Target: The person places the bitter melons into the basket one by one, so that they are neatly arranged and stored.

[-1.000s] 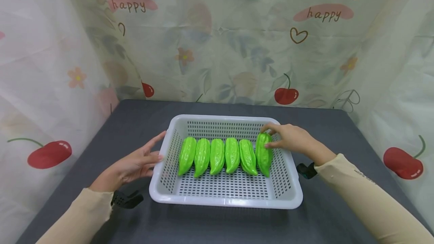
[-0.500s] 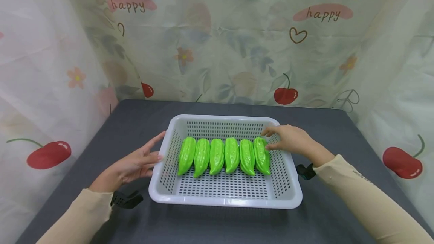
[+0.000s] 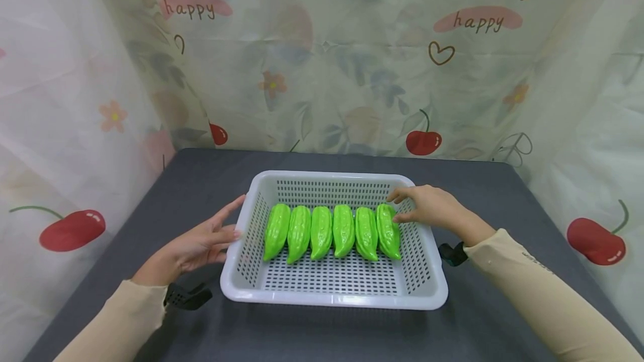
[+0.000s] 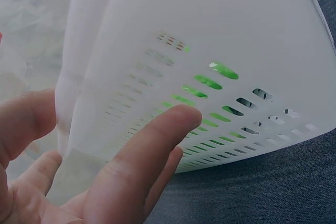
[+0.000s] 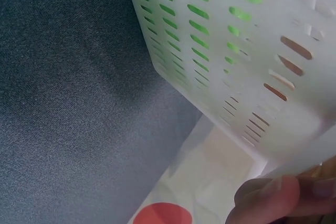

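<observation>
Several glossy green bitter melons (image 3: 321, 232) lie side by side in a row inside a white perforated plastic basket (image 3: 332, 299). My right hand (image 3: 435, 208) reaches over the basket's right rim, its fingers loosely bent by the upper end of the rightmost bitter melon (image 3: 388, 233). The thumb tip is at that melon's right edge; whether it touches cannot be told. At the left side my left hand (image 3: 198, 244) rests against the basket's outer wall with extended fingers. In the left wrist view, its thumb (image 4: 157, 150) lies before the slotted wall. The right wrist view shows only some fingers (image 5: 273, 200) below the rim.
The basket stands on a dark grey cloth-covered table (image 3: 327, 334). Behind and at both sides hangs a pale curtain (image 3: 327, 71) printed with cherries, flowers and "happy". Dark wrist devices, such as the left one (image 3: 188, 296), sit close to the basket.
The rightmost bitter melon has gone from being held upright-leaning in my right hand to lying in the row, and the fingers have come off it. My left hand has stayed put.
</observation>
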{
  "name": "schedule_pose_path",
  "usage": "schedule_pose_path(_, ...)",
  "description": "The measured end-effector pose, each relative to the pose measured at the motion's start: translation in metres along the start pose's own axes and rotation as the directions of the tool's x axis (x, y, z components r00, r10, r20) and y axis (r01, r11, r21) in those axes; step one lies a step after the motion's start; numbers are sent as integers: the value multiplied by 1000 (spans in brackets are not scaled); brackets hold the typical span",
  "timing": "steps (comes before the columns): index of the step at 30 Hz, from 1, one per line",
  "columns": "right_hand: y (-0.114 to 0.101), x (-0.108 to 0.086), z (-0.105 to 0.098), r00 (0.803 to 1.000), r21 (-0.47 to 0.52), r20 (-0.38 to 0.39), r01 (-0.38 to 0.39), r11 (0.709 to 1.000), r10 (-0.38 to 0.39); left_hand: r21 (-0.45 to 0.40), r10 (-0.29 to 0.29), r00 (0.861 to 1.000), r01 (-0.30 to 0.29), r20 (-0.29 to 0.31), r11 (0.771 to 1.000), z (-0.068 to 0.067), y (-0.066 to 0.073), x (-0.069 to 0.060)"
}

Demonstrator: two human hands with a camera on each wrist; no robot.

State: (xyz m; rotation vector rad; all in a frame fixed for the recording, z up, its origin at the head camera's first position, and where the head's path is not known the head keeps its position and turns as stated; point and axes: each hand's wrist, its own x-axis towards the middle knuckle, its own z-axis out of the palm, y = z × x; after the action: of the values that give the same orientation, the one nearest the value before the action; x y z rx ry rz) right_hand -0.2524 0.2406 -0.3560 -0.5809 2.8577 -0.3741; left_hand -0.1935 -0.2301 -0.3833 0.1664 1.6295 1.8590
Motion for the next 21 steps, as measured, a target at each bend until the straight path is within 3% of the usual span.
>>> schedule_pose_path(5,1,-1,-2,1000,44,5,1,999,-1,4,3,1000,-3,1,1000,0,1,0)
schedule_pose_path(12,8,-2,-1,1000,184,19,12,983,-15,6,2,1000,-2,5,1000,1,2,0)
schedule_pose_path(17,14,-1,-1,1000,295,23,12,955,-19,7,0,1000,0,7,1000,0,2,0)
schedule_pose_path(21,19,-2,-3,999,398,37,-8,918,-7,8,1,1000,-1,11,1000,0,2,0)
